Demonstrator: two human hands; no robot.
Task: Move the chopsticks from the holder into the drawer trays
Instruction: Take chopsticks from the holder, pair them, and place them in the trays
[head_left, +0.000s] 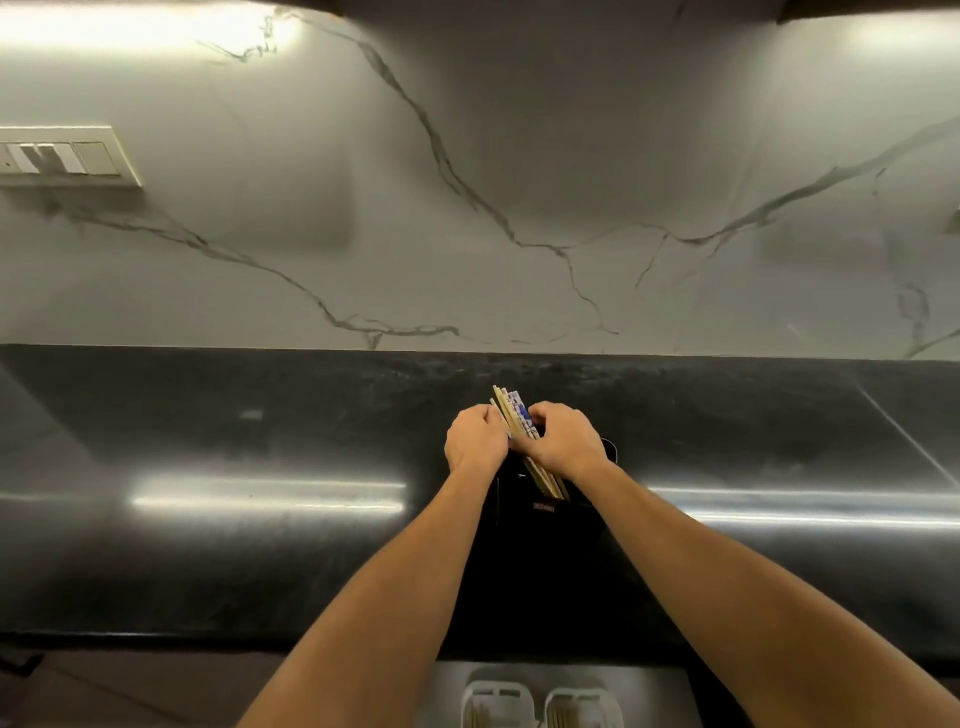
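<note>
A black holder (540, 525) stands on the dark countertop, between my forearms. A bundle of chopsticks (511, 410), pale wooden ones and some with blue-and-white patterned tops, sticks up out of it, leaning back and left. My left hand (475, 439) grips the bundle from the left. From the right, my right hand (563, 439) has its fingers curled round the same sticks. At the bottom edge, two white drawer trays (496, 699) (582, 701) show, with light sticks lying in them.
The black stone countertop (260, 545) runs the full width, with a marble backsplash behind it. A switch plate (62, 156) is mounted on the wall at the far left. The open drawer (452, 691) sits below the counter's front edge.
</note>
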